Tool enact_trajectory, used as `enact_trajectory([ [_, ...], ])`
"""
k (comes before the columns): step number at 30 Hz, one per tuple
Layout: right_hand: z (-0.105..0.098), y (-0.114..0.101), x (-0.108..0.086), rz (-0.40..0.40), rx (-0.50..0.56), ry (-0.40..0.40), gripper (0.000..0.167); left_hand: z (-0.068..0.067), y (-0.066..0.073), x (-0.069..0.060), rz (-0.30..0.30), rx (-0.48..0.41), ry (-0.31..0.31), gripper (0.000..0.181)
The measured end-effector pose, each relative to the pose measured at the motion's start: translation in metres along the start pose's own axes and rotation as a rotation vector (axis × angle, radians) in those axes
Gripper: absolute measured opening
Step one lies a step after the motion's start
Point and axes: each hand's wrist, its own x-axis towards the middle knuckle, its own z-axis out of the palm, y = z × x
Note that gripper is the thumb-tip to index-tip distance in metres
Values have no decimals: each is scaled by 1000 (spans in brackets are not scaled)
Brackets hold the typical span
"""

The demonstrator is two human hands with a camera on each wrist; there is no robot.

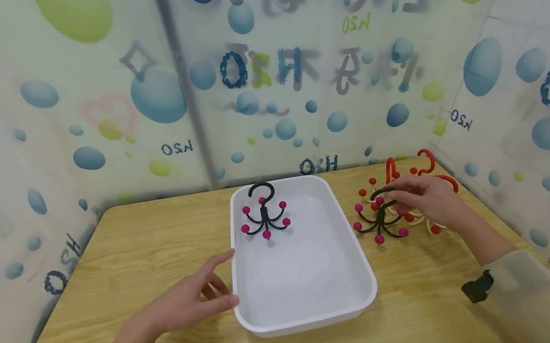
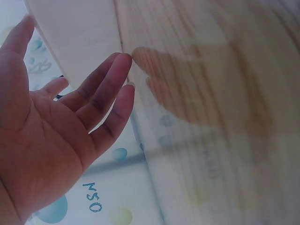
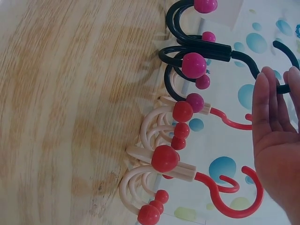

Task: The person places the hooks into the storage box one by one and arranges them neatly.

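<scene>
My right hand [image 1: 432,202] pinches the curved hook of a black multi-arm hanger [image 1: 381,218] tipped with pink balls. In the right wrist view, that hanger's black stem [image 3: 211,50] leads up to my fingers, and its arms are close to the table. On the left, my left hand [image 1: 187,302] has its index finger and thumb touching the side of a white tray [image 1: 309,320], the other fingers loosely bent. A second black hanger [image 1: 265,217] with pink balls lies inside the tray, toward its far end.
Several cream hangers [image 3: 187,172] with red hooks and red balls stand close together beside and behind the held one, on the right of the wooden table [image 1: 165,240]. Patterned curtain-like walls [image 1: 272,153] enclose the table's back and sides.
</scene>
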Motion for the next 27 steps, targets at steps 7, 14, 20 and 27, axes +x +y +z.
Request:
enact_trajectory([
  [7, -1, -1, -4, -27, 17, 13, 40, 0, -1, 0, 7, 0, -2, 91],
  [14, -7, -10, -10, -33, 9, 35, 45, 0, -1, 0, 8, 5, 0, 91],
  [20, -13, -25, -14, -84, 4, 57, 43, 0, -1, 0, 9, 10, 2, 90],
  [27, -12, -45, -17, -111, 28, 95, 42, 1, -2, 0, 20, 0, 0, 90],
])
